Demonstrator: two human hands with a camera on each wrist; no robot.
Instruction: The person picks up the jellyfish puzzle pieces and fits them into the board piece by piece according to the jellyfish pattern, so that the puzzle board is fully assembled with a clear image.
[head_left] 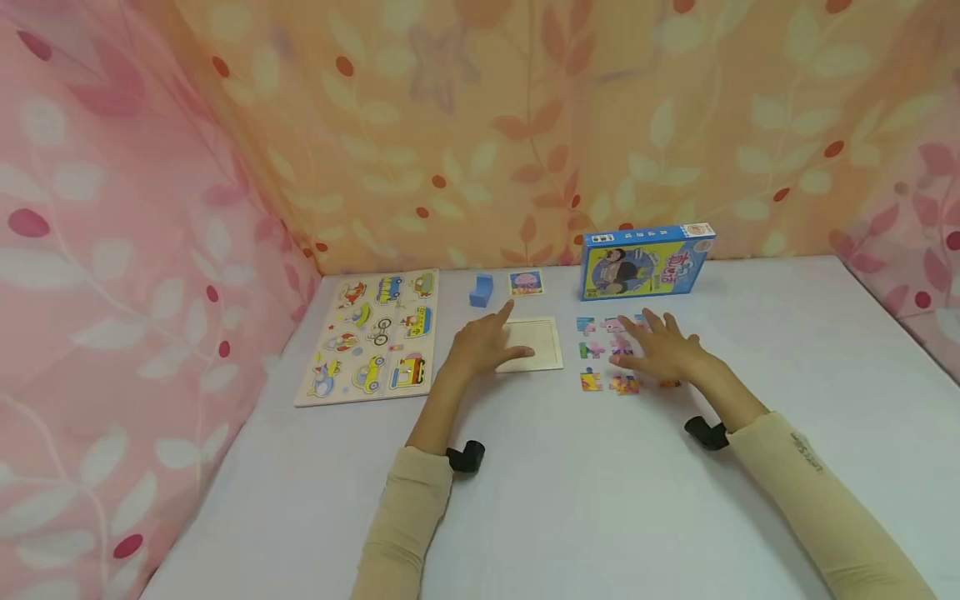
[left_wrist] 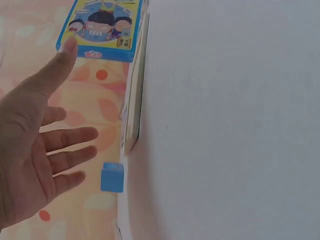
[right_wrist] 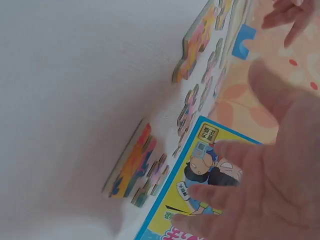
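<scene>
My left hand [head_left: 480, 343] hovers over the left side of a pale, square puzzle frame [head_left: 546, 357], its fingers spread and holding nothing. In the left wrist view its thumb and fingers are apart, with the frame seen edge-on beyond. Above several separate jigsaw pieces [head_left: 591, 382] my right hand [head_left: 663, 348] is spread, also holding nothing, and it hides part of them in the head view. The right wrist view shows pieces [right_wrist: 132, 167] lying apart on the white surface below the loosely extended fingers.
A wooden picture board [head_left: 352, 342] lies at the left. Behind the frame are a blue notched block [head_left: 481, 290] and a small picture card [head_left: 526, 283]. A blue and yellow box [head_left: 647, 265] stands near the back curtain [head_left: 480, 167].
</scene>
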